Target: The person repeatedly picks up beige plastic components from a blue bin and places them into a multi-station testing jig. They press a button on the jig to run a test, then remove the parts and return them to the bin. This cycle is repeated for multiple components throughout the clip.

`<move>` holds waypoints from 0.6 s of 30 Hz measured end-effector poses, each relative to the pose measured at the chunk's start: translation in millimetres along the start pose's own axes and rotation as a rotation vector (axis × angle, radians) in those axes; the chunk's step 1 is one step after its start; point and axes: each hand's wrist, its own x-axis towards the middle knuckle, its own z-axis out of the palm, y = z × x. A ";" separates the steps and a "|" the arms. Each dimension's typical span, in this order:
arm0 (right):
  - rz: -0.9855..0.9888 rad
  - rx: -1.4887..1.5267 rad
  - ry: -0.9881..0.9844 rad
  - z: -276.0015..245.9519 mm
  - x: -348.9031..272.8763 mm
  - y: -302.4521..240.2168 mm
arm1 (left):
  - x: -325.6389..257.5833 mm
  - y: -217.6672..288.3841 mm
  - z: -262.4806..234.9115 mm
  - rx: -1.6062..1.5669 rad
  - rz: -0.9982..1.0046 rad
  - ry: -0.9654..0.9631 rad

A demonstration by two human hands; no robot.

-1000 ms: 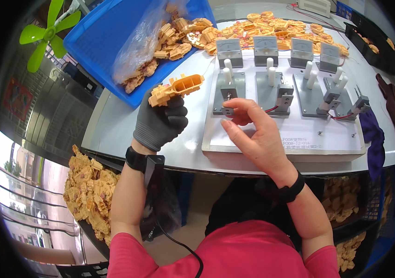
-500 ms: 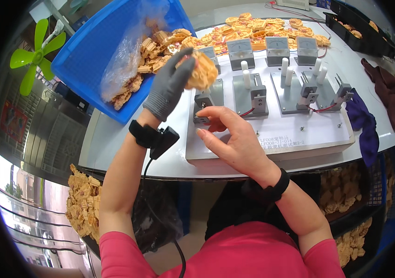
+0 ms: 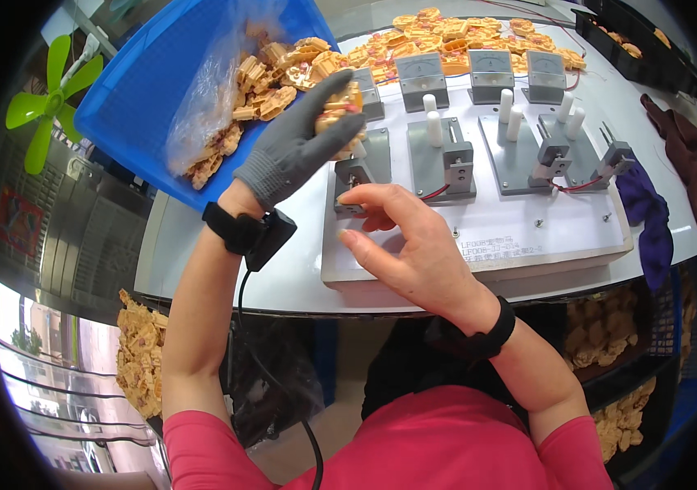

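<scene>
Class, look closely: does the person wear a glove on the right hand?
No, the right hand is bare, while the left hand wears a grey glove.

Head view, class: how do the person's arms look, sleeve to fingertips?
Each has a short pinkish-red sleeve and black wristband. The left arm ends in a grey glove; its wristband carries a black box with a black cable. The right arm wears no glove.

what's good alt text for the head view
A gloved left hand holds a yellow part near the leftmost gray stand on a white board, the bare right hand at that stand's front. A blue bin of similar parts sits left.
</scene>
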 end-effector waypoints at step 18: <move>-0.006 -0.131 0.190 10.3 -6.1 5.8 | -19.2 -5.1 6.8 -0.214 -0.206 -0.075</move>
